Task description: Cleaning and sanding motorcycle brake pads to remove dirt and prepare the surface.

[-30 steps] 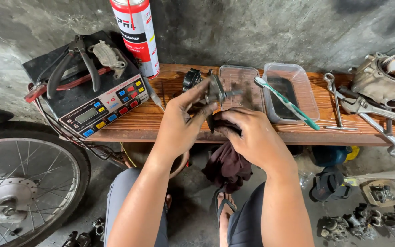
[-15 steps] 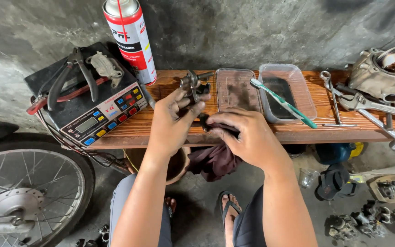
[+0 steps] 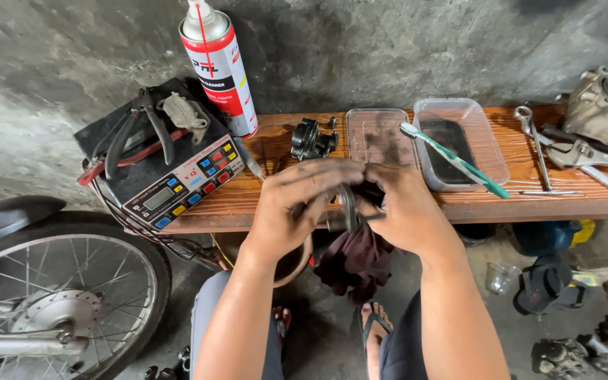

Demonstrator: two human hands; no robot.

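My left hand point(image 3: 297, 204) has come down from the worktop point(image 3: 276, 190); both hands now grasp the round metal part point(image 3: 348, 206), right hand point(image 3: 406, 211) rubbing it with the dark rag point(image 3: 357, 257).

Place: a rough motorcycle repair workshop.
Signs: spoked wheel point(image 3: 43, 295), wrenches point(image 3: 564, 151) on a wooden bench point(image 3: 276, 200), spray cleaner can point(image 3: 219, 70), engine casing point(image 3: 606, 105), bare concrete wall point(image 3: 388, 49).

On your wooden bench point(image 3: 262, 200) you have two clear plastic trays point(image 3: 378, 134), one toothbrush point(image 3: 455, 160), one spray can point(image 3: 219, 67), one battery charger point(image 3: 160, 169) and one pair of pliers point(image 3: 138, 127).
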